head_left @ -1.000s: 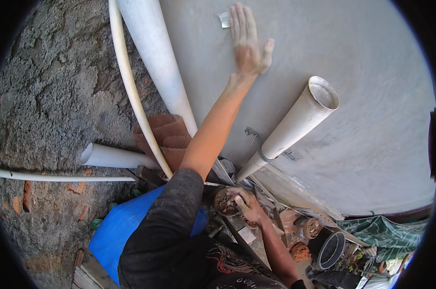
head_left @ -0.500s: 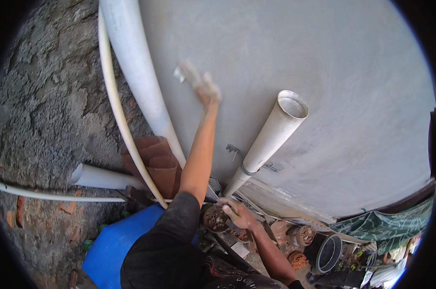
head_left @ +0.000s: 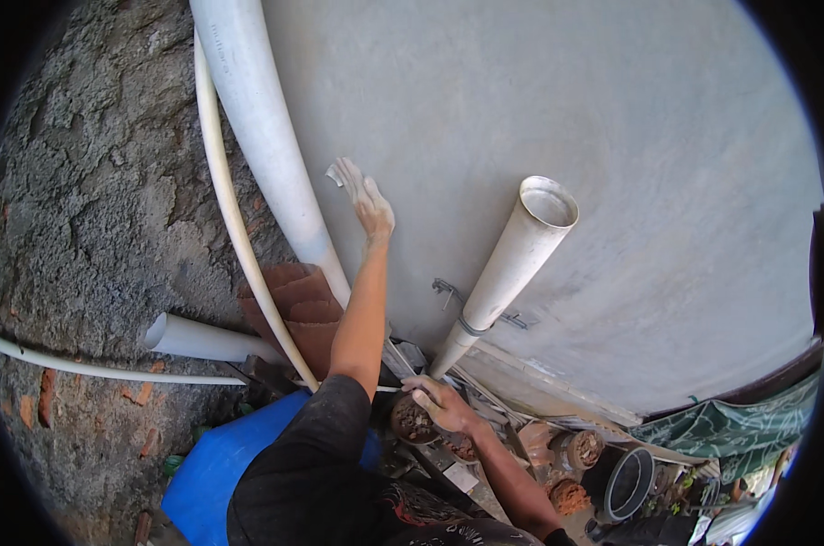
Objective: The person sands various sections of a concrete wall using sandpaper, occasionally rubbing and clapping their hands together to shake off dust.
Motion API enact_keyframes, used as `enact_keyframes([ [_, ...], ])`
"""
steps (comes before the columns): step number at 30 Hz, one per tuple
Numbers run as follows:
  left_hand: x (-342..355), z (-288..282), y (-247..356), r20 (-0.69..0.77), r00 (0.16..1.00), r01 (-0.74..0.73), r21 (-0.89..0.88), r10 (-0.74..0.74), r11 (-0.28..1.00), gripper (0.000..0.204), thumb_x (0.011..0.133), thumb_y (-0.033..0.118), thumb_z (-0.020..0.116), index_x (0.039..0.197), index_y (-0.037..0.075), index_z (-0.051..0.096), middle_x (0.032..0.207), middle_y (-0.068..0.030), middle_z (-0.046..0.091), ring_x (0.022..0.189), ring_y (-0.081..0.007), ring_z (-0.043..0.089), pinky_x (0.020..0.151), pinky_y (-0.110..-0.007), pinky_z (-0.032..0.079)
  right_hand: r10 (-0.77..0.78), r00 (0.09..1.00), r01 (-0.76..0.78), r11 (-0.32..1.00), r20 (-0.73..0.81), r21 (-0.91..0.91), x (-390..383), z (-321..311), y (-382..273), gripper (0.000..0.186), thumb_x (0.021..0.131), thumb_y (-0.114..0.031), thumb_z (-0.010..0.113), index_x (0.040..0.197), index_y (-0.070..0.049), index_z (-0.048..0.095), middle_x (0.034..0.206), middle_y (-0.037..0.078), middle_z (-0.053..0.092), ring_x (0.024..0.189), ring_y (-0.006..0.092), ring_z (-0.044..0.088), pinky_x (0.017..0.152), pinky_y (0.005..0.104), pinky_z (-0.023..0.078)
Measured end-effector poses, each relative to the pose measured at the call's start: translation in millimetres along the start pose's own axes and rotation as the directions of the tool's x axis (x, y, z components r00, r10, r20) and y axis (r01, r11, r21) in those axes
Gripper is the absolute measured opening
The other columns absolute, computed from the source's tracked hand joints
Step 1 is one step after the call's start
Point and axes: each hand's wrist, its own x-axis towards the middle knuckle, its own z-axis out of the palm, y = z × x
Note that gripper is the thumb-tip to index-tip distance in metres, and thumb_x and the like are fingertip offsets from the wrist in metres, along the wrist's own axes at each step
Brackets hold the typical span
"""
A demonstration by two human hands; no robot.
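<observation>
My left hand (head_left: pixel 368 207) reaches up to the smooth grey wall (head_left: pixel 448 109), its fingers stretched along the surface. Under the fingertips is a small pale sheet (head_left: pixel 335 176), one edge sticking out past them; its kind is unclear. Left of that hand a thick white pipe (head_left: pixel 271 127) runs down along the wall. Lower down, my right hand (head_left: pixel 444 407) hovers by the foot of a shorter, open-topped white pipe (head_left: pixel 512 264). Its fingers point left with the thumb apart, and I see nothing held in it.
A thin cream pipe (head_left: pixel 225 191) curves beside rough plaster (head_left: pixel 93 173). Reddish-brown sheets (head_left: pixel 298 300) lean behind it, above a blue object (head_left: pixel 225 464). A metal bracket (head_left: pixel 446 289) projects near the short pipe. Soil-filled pots (head_left: pixel 585 449), a black bucket (head_left: pixel 632 482) and green cloth (head_left: pixel 749 426) lie lower right.
My left hand has moved down and slightly left along the wall with the pale sheet. My right hand has stayed nearly in place beside the short pipe.
</observation>
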Motion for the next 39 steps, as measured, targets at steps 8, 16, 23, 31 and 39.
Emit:
enact_keyframes([
  [8,21.7,13.4,83.1,0.176,0.920,-0.343,-0.064,0.349,0.937,0.061,0.107,0.021,0.032,0.159,-0.008,0.020,0.169,-0.0269,0.012,0.156,-0.0429,0.012,0.128,-0.051,0.013,-0.044,0.998,0.045,0.999,0.044,-0.029,-0.4,8.7,-0.4,0.042,0.109,-0.039,0.047,0.136,-0.007,0.055,0.124,0.015,0.067,0.116,0.0319,0.065,0.102,0.0418,0.048],
  [16,38.8,13.3,63.0,-0.173,0.984,-0.093,-0.372,0.030,0.923,0.058,0.099,0.014,0.063,0.150,-0.003,0.045,0.158,-0.0227,0.041,0.146,-0.0410,0.037,0.120,-0.050,0.034,-0.058,0.998,0.058,0.998,0.032,-0.008,-1.0,16.3,-6.0,0.040,0.109,-0.035,0.048,0.134,-0.005,0.056,0.121,0.016,0.068,0.116,0.0307,0.066,0.101,0.0411,0.049],
  [23,22.0,33.9,60.3,-0.342,0.914,-0.196,0.093,0.216,0.976,0.049,0.096,0.016,0.069,0.141,-0.001,0.059,0.152,-0.0134,0.054,0.130,-0.0351,0.050,0.109,-0.046,0.043,-0.026,1.000,0.026,1.000,0.001,0.016,-8.2,10.5,2.5,0.040,0.110,-0.035,0.047,0.134,-0.005,0.056,0.120,0.016,0.069,0.115,0.0309,0.066,0.101,0.0409,0.049],
  [31,35.7,21.4,63.2,-0.328,0.944,0.026,-0.055,-0.043,0.998,0.037,0.092,0.022,0.076,0.121,0.001,0.073,0.133,-0.0130,0.069,0.120,-0.0303,0.060,0.101,-0.039,0.050,-0.060,0.997,0.059,0.998,0.058,0.023,0.0,19.3,-2.6,0.040,0.110,-0.035,0.046,0.132,-0.003,0.057,0.123,0.016,0.067,0.118,0.0308,0.064,0.102,0.0401,0.048],
  [39,13.6,-28.5,87.9,-0.020,0.863,0.445,-0.440,-0.505,0.780,0.055,0.084,0.014,0.085,0.131,-0.007,0.064,0.130,-0.0166,0.068,0.120,-0.0236,0.064,0.100,-0.033,0.052,-0.185,0.978,0.166,0.971,0.099,0.174,5.7,69.5,-20.6,0.044,0.111,-0.034,0.043,0.137,0.000,0.055,0.124,0.018,0.067,0.118,0.0259,0.063,0.104,0.0388,0.046],
])
